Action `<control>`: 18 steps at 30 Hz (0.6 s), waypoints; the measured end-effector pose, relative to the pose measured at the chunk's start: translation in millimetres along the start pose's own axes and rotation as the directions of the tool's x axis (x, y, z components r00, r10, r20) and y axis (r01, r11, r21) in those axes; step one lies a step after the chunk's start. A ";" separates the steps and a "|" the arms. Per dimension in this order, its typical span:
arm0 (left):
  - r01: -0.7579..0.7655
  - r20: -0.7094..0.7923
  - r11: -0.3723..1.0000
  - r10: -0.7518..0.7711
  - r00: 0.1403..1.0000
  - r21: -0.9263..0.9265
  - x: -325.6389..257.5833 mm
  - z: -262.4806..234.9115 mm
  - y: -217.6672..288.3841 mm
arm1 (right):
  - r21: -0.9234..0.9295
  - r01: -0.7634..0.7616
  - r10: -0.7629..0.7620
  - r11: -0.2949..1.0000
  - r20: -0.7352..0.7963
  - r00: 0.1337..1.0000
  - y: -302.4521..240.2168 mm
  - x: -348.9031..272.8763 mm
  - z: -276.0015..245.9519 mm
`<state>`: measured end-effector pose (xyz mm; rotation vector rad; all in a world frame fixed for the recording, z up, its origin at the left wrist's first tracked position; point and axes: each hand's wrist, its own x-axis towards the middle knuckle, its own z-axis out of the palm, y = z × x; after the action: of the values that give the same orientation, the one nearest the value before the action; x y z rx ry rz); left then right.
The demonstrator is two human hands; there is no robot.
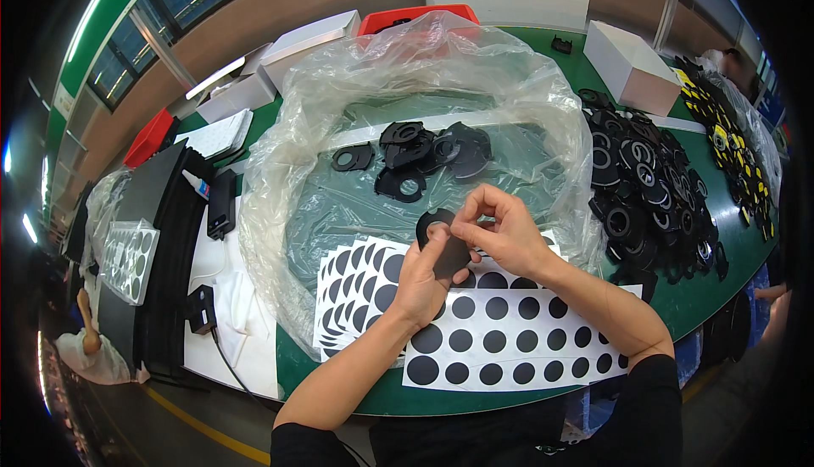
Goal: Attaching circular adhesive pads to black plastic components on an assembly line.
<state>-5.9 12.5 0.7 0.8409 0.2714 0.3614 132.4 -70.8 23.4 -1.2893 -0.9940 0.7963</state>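
Black part: I see this ringed piece [451,262] held above the near middle of the bench [339,401].
Left hand: mine [417,285] grips it from the near left, thumb over its face, seemingly to steady it.
Right hand: reaching in from the right [506,236], wrist bent, thumb and forefinger pressed together at the ring; anything between them, I can't tell.
Disc sheets: white, black-dotted [509,357], beneath the hands, probably for short reach.
Plastic bag: spread beyond [275,187], likely cushioning loose black parts [407,146].
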 end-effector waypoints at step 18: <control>-0.064 -0.002 0.995 0.064 0.998 -0.070 -0.7 -7.9 -10.9 | -0.910 0.411 -0.718 0.058 0.248 0.650 -19.8 -12.4 12.0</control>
<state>-7.2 10.8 -12.6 0.7815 0.2307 0.4280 115.4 -80.0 41.2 -1.6355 -1.6784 -0.8291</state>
